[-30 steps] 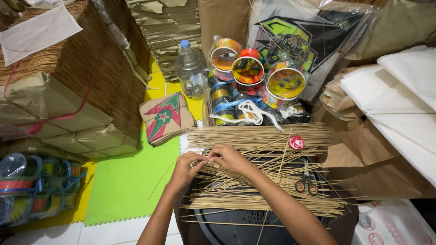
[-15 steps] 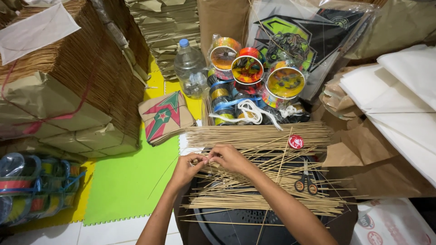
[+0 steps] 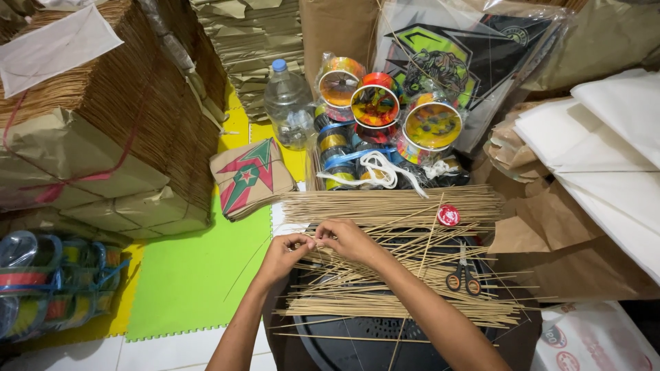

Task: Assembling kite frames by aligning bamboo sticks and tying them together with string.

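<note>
A: Pinched between both sets of fingertips, one thin pale bamboo stick point(image 3: 317, 240), above the left edge of the round black stand point(image 3: 357, 343); held level over the loose heap of same-coloured sticks point(image 3: 399, 275).

B: Left hand point(image 3: 283, 254) closed narrow on one end; right hand point(image 3: 350, 239) closed on it just beside, fingertips nearly touching.

A: Best kept to a light pinch, probably; likely to snap if bent hard; worth lifting clear of the heap before turning, to avoid snagging crossed sticks.

B: Further out: orange-handled scissors point(image 3: 463, 278) on the sticks toward the right edge; small red round disc point(image 3: 448, 215) near the far edge.

A: Beyond the far edge, bright spools of string point(image 3: 375, 106) and a clear plastic bottle point(image 3: 289, 103); folded brown paper kite with a red-and-green star point(image 3: 249, 177) on the green foam mat point(image 3: 185, 288) at left.
</note>
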